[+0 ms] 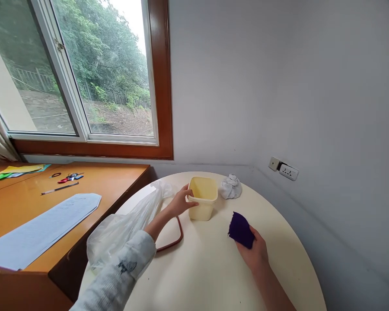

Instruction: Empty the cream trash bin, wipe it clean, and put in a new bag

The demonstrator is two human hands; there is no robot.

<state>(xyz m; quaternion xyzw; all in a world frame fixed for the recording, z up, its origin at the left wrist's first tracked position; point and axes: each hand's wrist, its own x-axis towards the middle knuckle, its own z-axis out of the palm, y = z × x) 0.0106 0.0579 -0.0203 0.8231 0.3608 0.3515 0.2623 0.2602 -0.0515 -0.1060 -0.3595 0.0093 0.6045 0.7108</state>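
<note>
On the round white table [188, 280] stands a pale yellow plastic tub [203, 211], its open top facing up. My left hand [182, 201] grips the tub's left rim, thumb outside and fingers over the edge. Held in my right hand [256, 251] is a folded piece of dark purple cloth [240, 230] with a frayed edge, raised toward the table's right side. The tub's bottom inside is hidden from this angle.
A crumpled white cloth bundle [231, 187] sits right of the tub. Left lie a clear plastic bag [126, 233] and a reddish-brown frame [171, 245], partly under my left arm. The wooden desk [116, 177] holds paper sheets [48, 229], a pen [60, 188] and keys [71, 177].
</note>
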